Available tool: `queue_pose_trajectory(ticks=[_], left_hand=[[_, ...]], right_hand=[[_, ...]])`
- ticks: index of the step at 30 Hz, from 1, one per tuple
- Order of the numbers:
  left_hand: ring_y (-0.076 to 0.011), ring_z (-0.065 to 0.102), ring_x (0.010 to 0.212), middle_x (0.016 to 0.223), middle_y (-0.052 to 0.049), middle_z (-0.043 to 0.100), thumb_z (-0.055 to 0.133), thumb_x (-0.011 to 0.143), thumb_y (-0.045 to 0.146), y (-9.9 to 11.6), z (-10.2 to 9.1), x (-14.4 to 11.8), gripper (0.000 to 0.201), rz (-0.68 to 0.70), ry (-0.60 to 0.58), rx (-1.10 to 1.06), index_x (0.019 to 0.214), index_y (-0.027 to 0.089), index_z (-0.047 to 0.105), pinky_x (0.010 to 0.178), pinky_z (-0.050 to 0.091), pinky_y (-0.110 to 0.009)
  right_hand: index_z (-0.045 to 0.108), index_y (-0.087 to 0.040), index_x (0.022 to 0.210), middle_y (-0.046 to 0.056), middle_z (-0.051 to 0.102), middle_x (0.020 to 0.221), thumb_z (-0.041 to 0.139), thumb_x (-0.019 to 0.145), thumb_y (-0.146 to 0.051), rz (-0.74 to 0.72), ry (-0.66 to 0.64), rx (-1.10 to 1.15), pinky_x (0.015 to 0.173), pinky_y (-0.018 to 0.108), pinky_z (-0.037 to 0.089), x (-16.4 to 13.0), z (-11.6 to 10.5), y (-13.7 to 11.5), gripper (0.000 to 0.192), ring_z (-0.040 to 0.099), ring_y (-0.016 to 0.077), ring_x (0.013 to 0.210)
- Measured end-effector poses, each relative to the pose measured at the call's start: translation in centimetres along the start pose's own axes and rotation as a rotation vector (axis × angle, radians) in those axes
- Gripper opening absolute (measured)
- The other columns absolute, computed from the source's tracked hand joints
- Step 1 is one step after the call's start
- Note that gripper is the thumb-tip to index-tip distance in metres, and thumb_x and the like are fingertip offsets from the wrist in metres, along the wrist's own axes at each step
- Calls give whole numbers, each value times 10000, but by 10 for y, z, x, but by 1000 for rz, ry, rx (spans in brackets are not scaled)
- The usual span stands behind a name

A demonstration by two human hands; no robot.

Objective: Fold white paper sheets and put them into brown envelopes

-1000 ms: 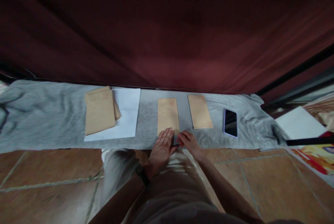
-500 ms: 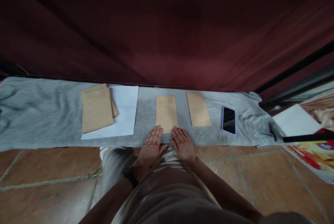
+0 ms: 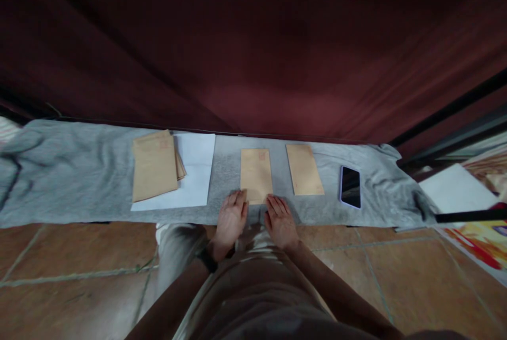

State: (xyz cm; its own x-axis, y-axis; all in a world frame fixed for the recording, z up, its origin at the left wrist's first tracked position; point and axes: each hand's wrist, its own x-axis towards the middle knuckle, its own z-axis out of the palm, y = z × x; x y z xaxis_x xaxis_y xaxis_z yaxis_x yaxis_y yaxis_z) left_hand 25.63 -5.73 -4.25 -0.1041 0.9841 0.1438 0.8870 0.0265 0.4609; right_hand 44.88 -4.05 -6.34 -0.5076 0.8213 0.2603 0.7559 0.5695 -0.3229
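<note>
Left hand [image 3: 229, 219] and right hand [image 3: 281, 225] at brown envelope [image 3: 255, 175], red print [image 3: 262, 156] illegible

Stretched from both bare forearms [image 3: 332, 286], the bare left hand [image 3: 229, 219] and bare right hand [image 3: 282, 224] lay side by side, apart, backs upward, across the long grey cloth's [image 3: 79, 181] near edge.

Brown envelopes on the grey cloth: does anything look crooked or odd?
Mildly: the envelope stack on the white sheet is uneven, with corners poking out, and the right-hand envelope slants beside the straighter middle envelope. No tears or spills show.
</note>
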Motion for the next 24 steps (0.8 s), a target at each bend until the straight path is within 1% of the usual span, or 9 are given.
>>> queue_pose_trajectory(ticks=[3,6,9,11,14,18,21,23,24], left_hand=[[-277,666,1073,1160,-129,682,553,934,224,3,2,12,448,-163,41,-158,1379,178,575,992,527,-433],[-238,689,881,997,-72,674,655,845,229,-2,9,22,542,-322,85,-360,1377,178,566,860,560,-389],[-198,651,703,768,13,636,691,756,198,-10,12,31,597,-444,94,-570,1341,160,580,736,536,-339],[-181,627,645,686,40,619,696,724,206,-10,8,36,572,-480,72,-721,1287,151,614,681,510,-309],[-167,626,645,702,31,651,727,707,265,3,-4,43,546,-445,18,-916,1236,149,652,638,491,-280],[-156,631,656,726,19,664,766,761,433,32,-22,47,616,-387,-37,-1045,1293,150,637,597,493,-257],[-190,697,806,917,-69,733,703,838,580,43,-25,47,634,-443,-64,-1144,1302,152,633,640,553,-273],[-212,720,901,1053,-125,741,704,852,577,44,-20,47,620,-526,-110,-1183,1287,142,631,704,592,-301],[-218,726,918,1088,-142,740,718,852,551,45,-16,47,607,-565,-149,-1194,1286,136,626,728,602,-314]], right_hand=[[546,-102,1454,151,584,1476,480,984,-173,25,-20,-9,1177,490,398,2,-2,-3,480,498,285,1377],[565,-105,1426,154,603,1439,483,982,-176,66,-32,-33,1105,490,454,4,-3,-6,458,540,310,1287],[539,-119,1445,161,613,1400,484,988,-188,76,-28,-37,1047,479,493,8,-5,-11,465,554,312,1221],[488,-134,1490,167,610,1379,497,989,-200,82,-14,-36,1016,474,514,13,-6,-14,506,559,308,1189],[435,-167,1535,168,616,1322,524,973,-182,103,4,-39,973,458,544,25,-9,-16,569,578,299,1142],[526,-193,1468,150,647,1200,456,961,-83,211,69,54,913,391,571,44,-21,-6,524,632,261,1082],[644,-181,1302,128,668,1147,410,989,-139,355,214,356,869,349,580,55,-31,10,393,677,218,980],[702,-187,1080,90,695,1018,447,1003,-281,507,315,640,765,316,593,59,-37,19,283,689,190,830],[700,-195,964,66,698,925,487,989,-371,589,346,788,703,302,591,60,-39,22,277,681,179,750]])
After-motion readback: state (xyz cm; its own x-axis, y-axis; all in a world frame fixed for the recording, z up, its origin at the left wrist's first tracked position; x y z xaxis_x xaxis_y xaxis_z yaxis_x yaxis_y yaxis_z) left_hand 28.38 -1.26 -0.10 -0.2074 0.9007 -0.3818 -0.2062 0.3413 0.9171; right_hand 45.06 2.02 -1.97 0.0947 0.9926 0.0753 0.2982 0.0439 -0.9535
